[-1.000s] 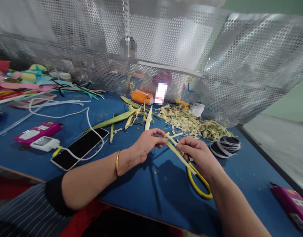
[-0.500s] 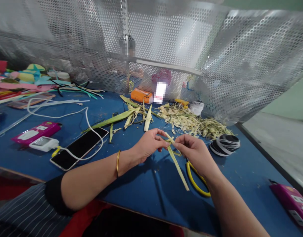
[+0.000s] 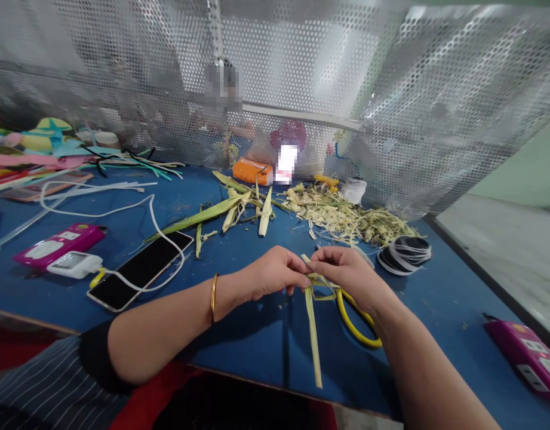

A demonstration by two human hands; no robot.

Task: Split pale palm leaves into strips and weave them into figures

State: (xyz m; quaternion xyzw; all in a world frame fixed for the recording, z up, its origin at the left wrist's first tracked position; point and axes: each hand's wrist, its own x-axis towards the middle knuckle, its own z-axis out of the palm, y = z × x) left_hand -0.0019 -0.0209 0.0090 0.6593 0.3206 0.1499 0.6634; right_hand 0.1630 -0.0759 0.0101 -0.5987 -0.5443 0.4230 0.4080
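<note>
Between my hands is a pale green leaf strip point(image 3: 313, 334), crossed and folded near my fingertips, its long end hanging down toward the table edge. My left hand point(image 3: 277, 272) is closed, pinching the strip at the crossing. From the right, my right hand point(image 3: 344, 269) also pinches it, thumb and fingers close to the left ones. A small loop of the strip shows just under the right fingers; the exact fold is partly hidden. Yellow-handled scissors point(image 3: 353, 325) lie on the table under my right hand, their blades out of sight.
Leaf scraps point(image 3: 341, 212) and husk leaves point(image 3: 212, 212) lie behind my hands. A wire spool point(image 3: 404, 255) is at right, with a magenta power strip point(image 3: 528, 358). At left are a phone point(image 3: 140, 272), white cable and another magenta power strip point(image 3: 62, 245). A perforated metal screen point(image 3: 292, 60) stands behind.
The strip's long end has swung from slanting right to hanging nearly straight down. Both hands have lowered slightly, still pinching it, and the loop by the right fingers appears wider.
</note>
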